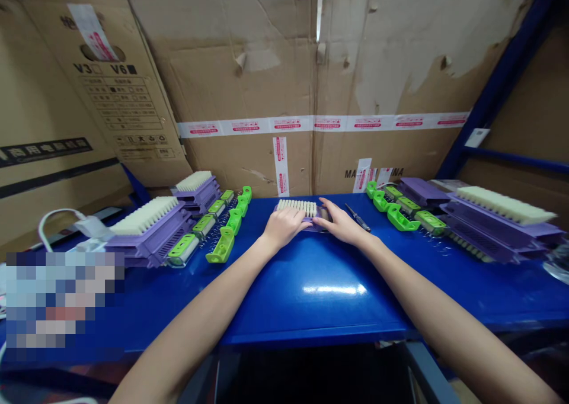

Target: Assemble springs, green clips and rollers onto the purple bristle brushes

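A purple brush with pale bristles [297,205] lies in the middle of the blue table, bristles facing up. My left hand [283,226] covers its near left side, the fingers closed over the edge of the bristles. Around its right end is my right hand [338,221], with the thumb on the near side and the fingers reaching to the far side. A small dark, see-through part shows between the right thumb and fingers; I cannot make out what it is. Just right of that hand lies a dark screwdriver [357,217].
Purple brushes stand stacked at left [146,229] and right [498,220]. Beside them run rows of green-topped clear parts [204,226] and bright green brackets [393,219]. A white charger [94,227] with a cable sits far left. Cardboard [249,96] walls the back of the blue table [311,309].
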Tool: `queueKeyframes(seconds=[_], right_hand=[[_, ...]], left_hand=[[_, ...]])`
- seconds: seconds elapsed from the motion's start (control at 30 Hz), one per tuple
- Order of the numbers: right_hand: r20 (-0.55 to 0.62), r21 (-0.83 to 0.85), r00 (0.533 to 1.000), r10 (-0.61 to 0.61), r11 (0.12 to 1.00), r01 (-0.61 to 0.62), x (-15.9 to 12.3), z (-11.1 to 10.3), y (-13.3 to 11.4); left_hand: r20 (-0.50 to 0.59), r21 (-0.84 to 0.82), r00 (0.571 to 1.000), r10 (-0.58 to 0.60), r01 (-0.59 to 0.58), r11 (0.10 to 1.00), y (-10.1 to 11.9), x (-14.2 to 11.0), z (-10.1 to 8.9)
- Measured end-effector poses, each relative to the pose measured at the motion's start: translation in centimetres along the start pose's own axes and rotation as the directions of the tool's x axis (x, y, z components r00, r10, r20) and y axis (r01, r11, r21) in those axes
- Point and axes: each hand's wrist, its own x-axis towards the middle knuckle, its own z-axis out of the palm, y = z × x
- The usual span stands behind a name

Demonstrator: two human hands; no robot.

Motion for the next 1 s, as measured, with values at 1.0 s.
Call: queueKeyframes(seconds=[1.0], right_hand=[[-0.005,-0.287,1.0,0.004,0.958,-0.005,-0.3,-1.2,-1.1]], left_hand=[[0.045,-0.006,0.942,-0.332,0.332,0.943,-2.0,0.0,-0.6]])
